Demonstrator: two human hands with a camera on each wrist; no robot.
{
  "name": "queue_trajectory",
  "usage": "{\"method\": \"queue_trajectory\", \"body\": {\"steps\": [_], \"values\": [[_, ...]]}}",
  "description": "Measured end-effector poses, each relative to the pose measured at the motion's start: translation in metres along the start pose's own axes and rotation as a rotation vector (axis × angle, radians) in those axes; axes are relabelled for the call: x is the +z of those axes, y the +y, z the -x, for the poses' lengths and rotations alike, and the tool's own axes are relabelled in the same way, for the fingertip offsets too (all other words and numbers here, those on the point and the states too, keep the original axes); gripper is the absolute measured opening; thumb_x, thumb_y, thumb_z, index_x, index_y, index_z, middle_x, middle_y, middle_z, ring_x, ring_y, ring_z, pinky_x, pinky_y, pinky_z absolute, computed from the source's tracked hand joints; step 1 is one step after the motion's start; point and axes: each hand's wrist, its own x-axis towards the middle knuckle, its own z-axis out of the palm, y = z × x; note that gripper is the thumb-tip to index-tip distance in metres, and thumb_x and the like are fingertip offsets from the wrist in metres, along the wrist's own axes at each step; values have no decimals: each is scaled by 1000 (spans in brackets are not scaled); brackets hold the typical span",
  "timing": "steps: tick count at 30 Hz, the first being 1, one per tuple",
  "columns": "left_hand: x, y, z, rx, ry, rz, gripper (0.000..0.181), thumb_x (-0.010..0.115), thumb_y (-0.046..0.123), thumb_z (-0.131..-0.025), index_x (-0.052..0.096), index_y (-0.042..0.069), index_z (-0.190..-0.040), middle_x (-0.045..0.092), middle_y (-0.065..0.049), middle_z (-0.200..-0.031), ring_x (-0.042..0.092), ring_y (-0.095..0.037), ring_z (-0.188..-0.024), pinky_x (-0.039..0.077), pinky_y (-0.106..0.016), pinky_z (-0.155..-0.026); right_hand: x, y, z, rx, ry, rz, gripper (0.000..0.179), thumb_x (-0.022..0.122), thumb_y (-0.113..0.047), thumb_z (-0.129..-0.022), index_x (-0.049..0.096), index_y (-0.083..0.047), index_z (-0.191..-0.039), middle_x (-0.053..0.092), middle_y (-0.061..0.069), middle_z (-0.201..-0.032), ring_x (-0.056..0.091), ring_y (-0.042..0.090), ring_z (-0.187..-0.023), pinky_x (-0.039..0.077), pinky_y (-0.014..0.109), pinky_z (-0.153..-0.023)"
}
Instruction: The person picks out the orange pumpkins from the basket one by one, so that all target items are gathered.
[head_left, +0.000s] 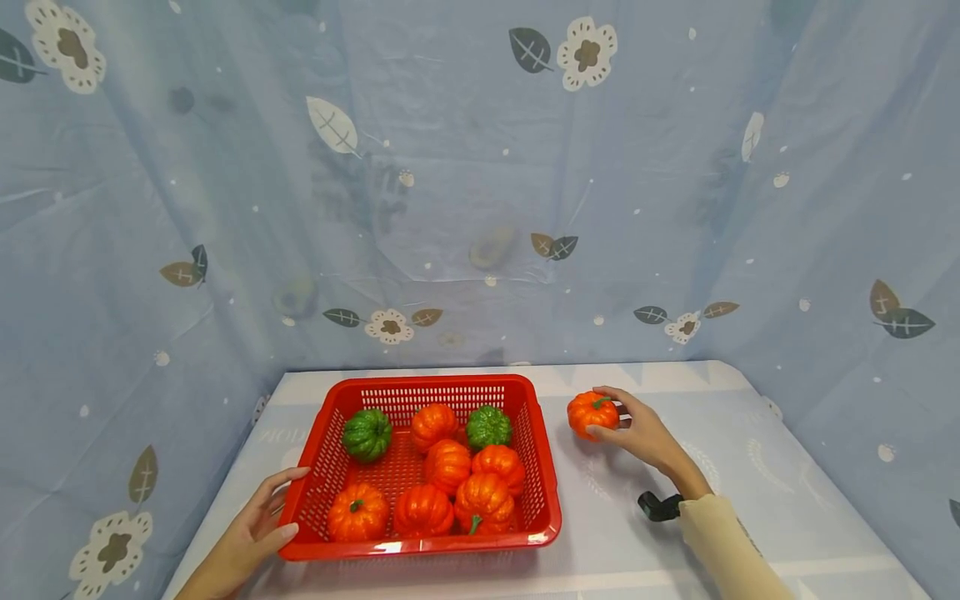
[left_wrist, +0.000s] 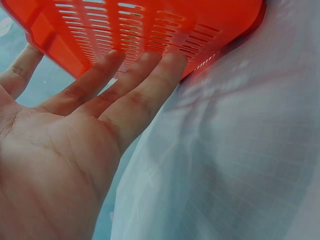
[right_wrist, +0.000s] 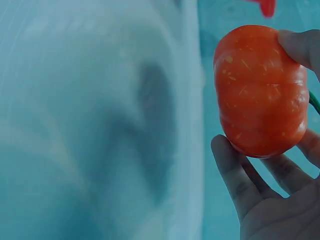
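Note:
A small orange toy pumpkin point(head_left: 592, 415) with a green stem is held in my right hand point(head_left: 641, 429), to the right of the basket. The right wrist view shows this pumpkin point(right_wrist: 262, 92) between the thumb and the fingers, above the table surface. My left hand point(head_left: 251, 533) touches the left wall of a red plastic basket point(head_left: 555, 500). In the left wrist view its fingers point(left_wrist: 145, 102) lie nearly straight against the slotted wall. Inside the basket sit several orange pumpkins point(head_left: 448, 467) and two green ones, one at the left point(head_left: 367, 435) and one at the right point(head_left: 489, 427).
The basket stands on a pale patterned tablecloth point(head_left: 622, 533). A black device point(head_left: 660, 506) is at my right wrist. Blue curtains point(head_left: 465, 183) with flowers and leaves enclose the table at the back and both sides.

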Motion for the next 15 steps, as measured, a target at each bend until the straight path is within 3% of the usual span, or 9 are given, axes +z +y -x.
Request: {"method": "queue_trajectory", "body": {"steps": [3, 6, 15], "values": [[-1, -1, 1, 15, -6, 7, 61, 57, 4, -101, 28, 11, -154, 44, 12, -140, 54, 2, -117, 59, -35, -86, 0, 12, -2, 27, 13, 8, 73, 83, -44, -86, 52, -21, -148, 55, 15, -143, 58, 31, -112, 51, 42, -92], [-2, 0, 1, 12, -5, 8, 60, 58, 5, -101, 29, 12, -154, 42, 10, -140, 54, 3, -117, 59, -35, -85, 0, 21, -3, 54, 14, 1, 74, 84, -42, -86, 51, -20, -148, 54, 16, -143, 57, 33, -113, 50, 44, -93], [1, 3, 1, -11, 1, -3, 62, 59, 6, -101, 27, 9, -154, 25, -20, -157, 52, 8, -116, 59, -36, -87, 1, 29, -5, 150, -7, 15, 76, 82, -41, -88, 46, -18, -151, 51, 21, -144, 52, 38, -119, 50, 51, -95]]}}
